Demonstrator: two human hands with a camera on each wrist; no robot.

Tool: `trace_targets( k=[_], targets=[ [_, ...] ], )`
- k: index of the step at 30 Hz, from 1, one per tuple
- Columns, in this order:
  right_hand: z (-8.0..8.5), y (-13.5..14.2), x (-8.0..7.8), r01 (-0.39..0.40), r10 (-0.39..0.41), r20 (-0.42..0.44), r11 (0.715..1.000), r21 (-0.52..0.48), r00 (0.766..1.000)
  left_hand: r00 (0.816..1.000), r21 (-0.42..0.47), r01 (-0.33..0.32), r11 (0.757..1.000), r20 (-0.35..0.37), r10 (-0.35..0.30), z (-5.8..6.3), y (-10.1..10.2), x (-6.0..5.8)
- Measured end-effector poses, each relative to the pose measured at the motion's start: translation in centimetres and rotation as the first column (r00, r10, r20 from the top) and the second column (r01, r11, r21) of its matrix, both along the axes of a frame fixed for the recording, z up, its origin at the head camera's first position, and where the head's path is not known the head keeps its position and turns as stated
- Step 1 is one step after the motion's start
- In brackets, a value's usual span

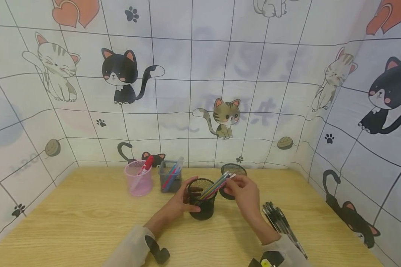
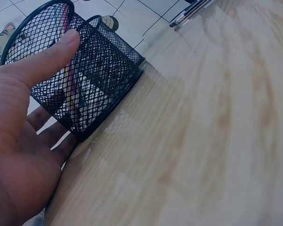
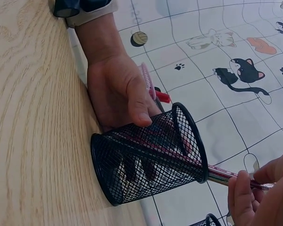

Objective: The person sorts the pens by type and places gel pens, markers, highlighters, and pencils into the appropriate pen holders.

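Observation:
A round black mesh pen holder (image 1: 203,210) stands on the table in front of me. My left hand (image 1: 178,202) grips its left side, thumb across the front and fingers behind, as the left wrist view also shows. Several slim pencils (image 1: 214,186) slant out over its rim toward the right, their lower ends showing through the mesh in the right wrist view. At their upper ends, my right hand (image 1: 246,193) pinches them between thumb and fingers. Right behind that hand is a second black mesh holder (image 1: 234,170), partly hidden.
On the left, a pink mesh holder (image 1: 138,185) contains a red marker (image 1: 146,165). Beside it, a square grey mesh holder (image 1: 166,168) has blue and red pens. Several black pens (image 1: 282,222) lie on the wooden table (image 1: 87,222) near my right forearm. A cat-patterned wall covering (image 1: 177,96) encloses the table.

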State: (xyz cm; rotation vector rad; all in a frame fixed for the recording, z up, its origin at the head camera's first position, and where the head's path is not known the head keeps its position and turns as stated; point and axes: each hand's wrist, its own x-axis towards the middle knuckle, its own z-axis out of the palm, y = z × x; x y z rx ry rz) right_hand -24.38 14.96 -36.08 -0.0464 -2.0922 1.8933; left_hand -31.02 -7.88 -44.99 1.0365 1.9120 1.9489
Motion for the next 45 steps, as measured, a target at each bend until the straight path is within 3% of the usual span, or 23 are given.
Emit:
trace_targets(
  k=[30, 45],
  targets=[
    [-0.31, -0.19, 0.22, -0.05, 0.048, 0.029, 0.997, 0.053, 0.998, 1.0, 0.006, 0.001, 1.0, 0.003, -0.002, 0.01, 0.06, -0.08],
    [-0.66, 0.04, 0.13, -0.027, 0.026, 0.022, 0.998, 0.049, 0.999, 1.0, 0.005, -0.003, 1.0, 0.01, 0.003, 0.05, 0.05, 0.01]
  ],
)
